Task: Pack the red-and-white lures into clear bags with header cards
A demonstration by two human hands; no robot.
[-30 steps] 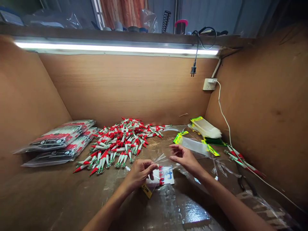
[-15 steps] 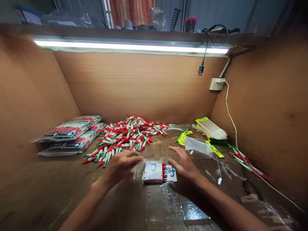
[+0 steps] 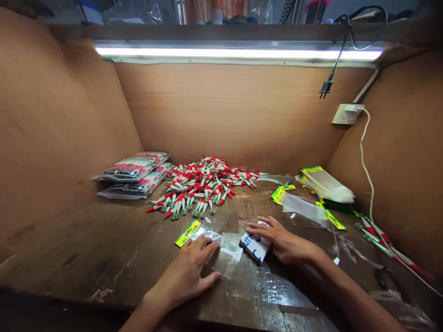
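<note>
My left hand [image 3: 194, 265] lies over a clear plastic packet [image 3: 211, 235] with a yellow header card, its fingers spread and pressing lightly on the film. To the right, my right hand [image 3: 282, 237] has its fingers over a small white box [image 3: 254, 246] marked in blue, gripping it at its right side. The box is tilted on the table, and its contents are hidden from this angle. Beyond both hands rises a heap of red-and-white squid lures [image 3: 204, 184] with green hooks.
Filled plastic packs [image 3: 134, 173] are stacked at the back left. Empty yellow-headed bags [image 3: 304, 207] and a thicker stack of bags [image 3: 328, 184] lie at the right. Near them are long red-and-white lures [image 3: 384, 244] and a white cable [image 3: 367, 161]; a plug [image 3: 325, 86] hangs above.
A yellow-headed packet now lies under my left hand. My right hand has come down onto the white box, which has turned and shifted right. The camera view has shifted.
</note>
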